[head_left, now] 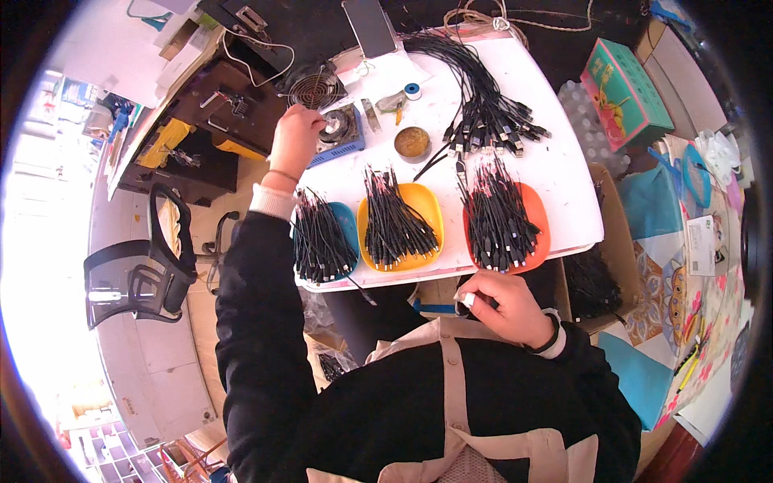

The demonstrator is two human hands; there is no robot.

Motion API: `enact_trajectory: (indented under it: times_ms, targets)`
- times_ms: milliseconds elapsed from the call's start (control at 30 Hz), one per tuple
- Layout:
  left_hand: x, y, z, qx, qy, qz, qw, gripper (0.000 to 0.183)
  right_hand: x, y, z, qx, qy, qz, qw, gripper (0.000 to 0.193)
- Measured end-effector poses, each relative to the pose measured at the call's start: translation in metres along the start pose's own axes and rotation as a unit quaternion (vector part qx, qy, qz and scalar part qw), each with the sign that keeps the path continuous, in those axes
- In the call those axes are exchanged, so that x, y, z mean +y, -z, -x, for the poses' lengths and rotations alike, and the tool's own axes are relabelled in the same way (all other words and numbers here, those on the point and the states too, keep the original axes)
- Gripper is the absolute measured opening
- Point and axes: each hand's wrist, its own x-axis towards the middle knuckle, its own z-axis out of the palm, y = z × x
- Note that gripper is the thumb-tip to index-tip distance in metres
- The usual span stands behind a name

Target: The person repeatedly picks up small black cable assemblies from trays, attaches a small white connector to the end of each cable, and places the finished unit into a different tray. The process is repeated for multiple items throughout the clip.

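Note:
My left hand (pixel 296 138) reaches to the far left of the white table, fingers pinched together beside a blue box-shaped device (pixel 348 145) with a round dark pot-like top. Whatever is in that pinch is too small to make out. My right hand (pixel 515 310) is curled closed near the front table edge, a white wrap on one finger; its contents are hidden. Between the hands, bundles of black cables with metal plugs lie in a blue tray (pixel 346 217), a yellow tray (pixel 433 203) and an orange tray (pixel 538 211).
A large heap of black cables (pixel 483 97) lies at the back. Near the device are a fan with a wire guard (pixel 316 87), a round tin (pixel 413 143), a spool (pixel 413 91) and a phone (pixel 370 28). A cardboard box (pixel 620 241) stands right; an office chair (pixel 145 270) left.

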Motion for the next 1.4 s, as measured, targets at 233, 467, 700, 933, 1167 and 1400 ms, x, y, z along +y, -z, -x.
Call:
enact_trajectory:
  times_ms: [233, 467, 700, 933, 1167, 1400]
  targets:
    - [0.141, 0.082, 0.062, 0.035, 0.242, 0.560, 0.792, 0.010, -0.017, -0.008, -0.012, 0.080, 0.037, -0.058, 0.994, 0.023]
    - [0.278, 0.076, 0.084, -0.019, 0.180, 0.811, 0.556, 0.013, -0.035, -0.038, 0.013, 0.113, 0.117, -0.070, 0.984, 0.016]
    - [0.270, 0.075, 0.094, -0.007, 0.132, 0.724, 0.677, 0.047, -0.055, 0.097, 0.119, 0.370, -0.003, 0.024, 0.929, 0.019]
    - [0.193, 0.040, 0.164, 0.012, 0.362, 0.552, 0.751, 0.025, -0.001, 0.181, 0.177, 0.411, -0.136, 0.144, 0.890, 0.025]
    - [0.150, 0.033, 0.206, 0.038, 0.320, 0.345, 0.881, 0.016, 0.202, 0.184, 0.138, 0.303, -0.345, 0.136, 0.878, 0.030]
    - [0.099, 0.021, 0.176, 0.040, 0.279, 0.134, 0.950, 0.012, 0.184, 0.195, 0.125, 0.398, -0.246, 0.283, 0.837, 0.025]
